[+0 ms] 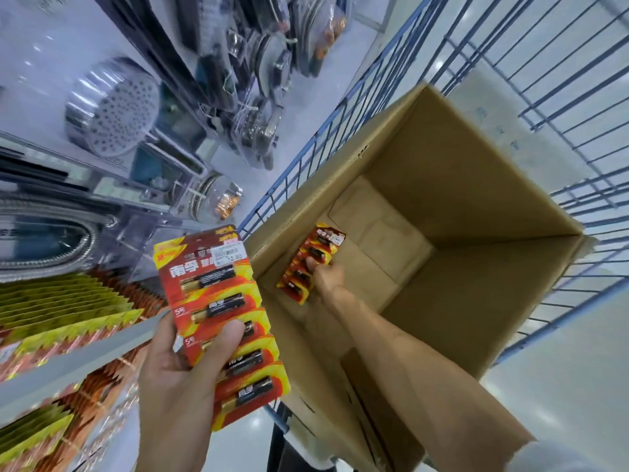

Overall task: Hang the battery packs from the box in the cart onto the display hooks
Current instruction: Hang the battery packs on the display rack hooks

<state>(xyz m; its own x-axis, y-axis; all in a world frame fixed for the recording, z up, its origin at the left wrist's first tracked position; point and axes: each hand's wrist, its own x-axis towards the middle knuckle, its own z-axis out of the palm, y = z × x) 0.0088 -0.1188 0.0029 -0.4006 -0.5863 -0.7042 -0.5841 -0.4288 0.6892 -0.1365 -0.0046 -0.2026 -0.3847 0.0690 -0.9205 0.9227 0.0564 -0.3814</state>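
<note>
The battery pack in the left hand was a long red and yellow card with five black and gold batteries sealed along it one above another, and a white price sticker near its top end. It would likely handle as a light but top-heavy strip: the card looked thin and bendy between the stiff blisters, and its glossy face could slip, so a hold across the middle seemed sound, leaving the top end free for a hook. The hanging hole itself could not be made out. The left thumb pressed on the front of the card about halfway down, with the fingers curled behind it, and the card stood out toward 12 o'clock. At 2 o'clock from it, the right hand reached down into the open cardboard box, its fingers closed on a second pack of the same kind lying on the box floor against the 9 o'clock wall. No other packs showed on the bare floor. The box sat in the blue wire cart. At 9 o'clock of the held card, rows of hung packs with yellow-green tops filled the display, edge on.
</note>
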